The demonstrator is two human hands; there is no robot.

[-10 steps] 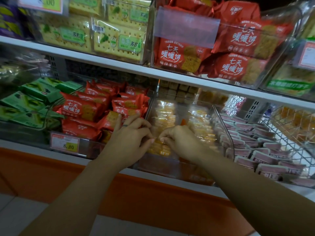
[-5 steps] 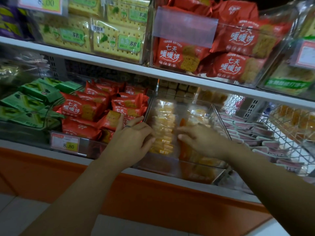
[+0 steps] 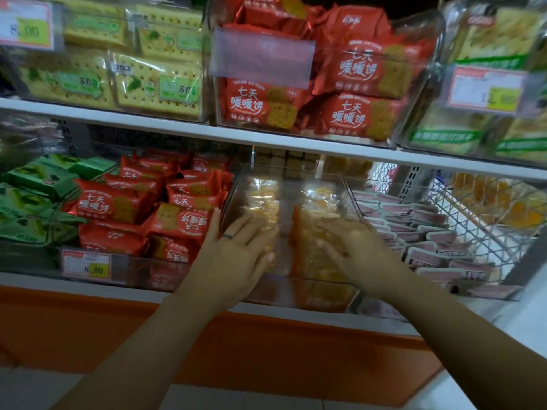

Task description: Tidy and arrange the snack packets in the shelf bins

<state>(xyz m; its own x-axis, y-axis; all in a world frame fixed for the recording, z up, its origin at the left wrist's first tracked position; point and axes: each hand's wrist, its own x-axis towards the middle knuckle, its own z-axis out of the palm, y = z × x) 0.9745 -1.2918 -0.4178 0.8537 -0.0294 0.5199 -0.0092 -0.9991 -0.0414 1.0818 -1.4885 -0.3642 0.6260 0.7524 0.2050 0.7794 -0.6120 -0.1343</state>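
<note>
A clear plastic bin (image 3: 299,294) on the lower shelf holds two rows of clear-wrapped yellow biscuit packets (image 3: 263,196). My left hand (image 3: 236,255), a ring on one finger, lies with straight fingers on the left row at the bin's left wall. My right hand (image 3: 352,250) rests with spread fingers on the right row of packets (image 3: 307,255), which shows an orange edge. Neither hand grips a packet. The right hand is blurred by motion.
Red packets (image 3: 118,202) fill the bin to the left, green packets (image 3: 32,196) lie further left. A wire basket (image 3: 485,232) with pink-white packets (image 3: 426,241) stands on the right. The upper shelf (image 3: 177,131) overhangs closely, carrying bins of yellow crackers and red packets.
Both hands were together pinching at the bin's middle; they have moved apart and flattened, the left onto the left row, the right onto the right row. The view has shifted closer.
</note>
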